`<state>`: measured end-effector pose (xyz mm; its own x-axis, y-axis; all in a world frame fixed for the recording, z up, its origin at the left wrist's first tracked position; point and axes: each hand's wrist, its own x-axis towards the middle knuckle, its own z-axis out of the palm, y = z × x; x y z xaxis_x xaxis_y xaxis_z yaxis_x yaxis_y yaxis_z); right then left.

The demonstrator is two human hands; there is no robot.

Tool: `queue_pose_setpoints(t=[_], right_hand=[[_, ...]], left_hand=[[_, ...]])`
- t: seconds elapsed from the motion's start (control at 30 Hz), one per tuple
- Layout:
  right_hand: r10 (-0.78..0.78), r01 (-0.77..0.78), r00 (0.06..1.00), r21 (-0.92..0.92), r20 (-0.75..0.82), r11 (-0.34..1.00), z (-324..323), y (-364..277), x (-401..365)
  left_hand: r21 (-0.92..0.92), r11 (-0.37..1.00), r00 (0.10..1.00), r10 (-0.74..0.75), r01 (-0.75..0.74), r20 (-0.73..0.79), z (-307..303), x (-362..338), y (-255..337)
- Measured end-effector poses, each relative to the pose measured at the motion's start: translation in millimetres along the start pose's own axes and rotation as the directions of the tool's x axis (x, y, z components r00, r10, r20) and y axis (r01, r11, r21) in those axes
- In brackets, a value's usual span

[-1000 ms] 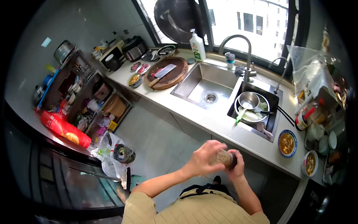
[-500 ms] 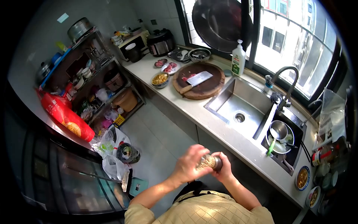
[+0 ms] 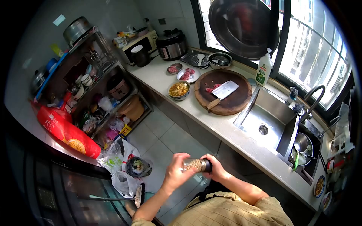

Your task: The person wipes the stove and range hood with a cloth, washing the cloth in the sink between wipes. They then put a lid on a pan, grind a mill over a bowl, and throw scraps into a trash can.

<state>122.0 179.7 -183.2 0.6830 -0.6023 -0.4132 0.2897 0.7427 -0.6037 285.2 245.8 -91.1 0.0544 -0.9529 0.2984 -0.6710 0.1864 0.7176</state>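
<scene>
The left hand [image 3: 176,171] closes around the clear body of a cylindrical container [image 3: 192,164] filled with pale, beige grains, its fingers curled over the top. The right hand [image 3: 218,169] wraps its fingers around the dark cap [image 3: 206,165] at the other end. The container is tilted nearly level between the two hands, in front of the person's tan quilted top [image 3: 226,211] and above the grey tiled floor [image 3: 158,130], apart from the pale tabletop [image 3: 226,130]. On that tabletop, a thick, round, dark wooden board [image 3: 205,77] carries a cleaver [image 3: 226,89] with a broad metal blade and a wooden handle, and small pieces of red meat [image 3: 212,88] lie beside the blade. Left of the board stand a patterned bowl [image 3: 179,98] of yellowish food, a white plate [image 3: 195,77] with red meat, and a small bowl [image 3: 169,71] with more meat. A white pump bottle [image 3: 264,69] with a green label stands near the board, behind the stainless steel sink [image 3: 277,101]. In the darker basin to its right sits a small metal pot [image 3: 301,142]. Farther left, a large, shiny red bag [image 3: 68,132] lies near the metal shelving [image 3: 107,69].
</scene>
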Motion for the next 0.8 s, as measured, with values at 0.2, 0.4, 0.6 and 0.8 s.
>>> queue_pose_setpoints(t=[0.2,0.4,0.6,0.8], right_hand=[[-0.596,0.678,0.529,-0.723,0.604,-0.132,21.7,-64.0,42.1],[0.370,-0.384,0.917,0.087,0.147,0.919,-6.1,-50.1,140.8],[-0.447,0.400,0.894,-0.414,-0.019,0.818,3.3,-112.4,181.8],[-0.571,0.708,0.461,-0.670,0.679,-0.224,9.7,-163.3,192.1]], left_hand=[[-0.785,-0.078,0.577,-0.633,0.615,0.516,12.0,25.6,-71.8],[0.154,0.987,0.979,-0.001,0.033,-0.202,7.9,104.7,-67.4],[-0.540,0.778,0.943,-0.313,0.321,0.110,-17.2,170.9,-103.3],[-0.750,-0.169,0.587,-0.523,0.640,0.618,-15.4,186.9,-159.5]])
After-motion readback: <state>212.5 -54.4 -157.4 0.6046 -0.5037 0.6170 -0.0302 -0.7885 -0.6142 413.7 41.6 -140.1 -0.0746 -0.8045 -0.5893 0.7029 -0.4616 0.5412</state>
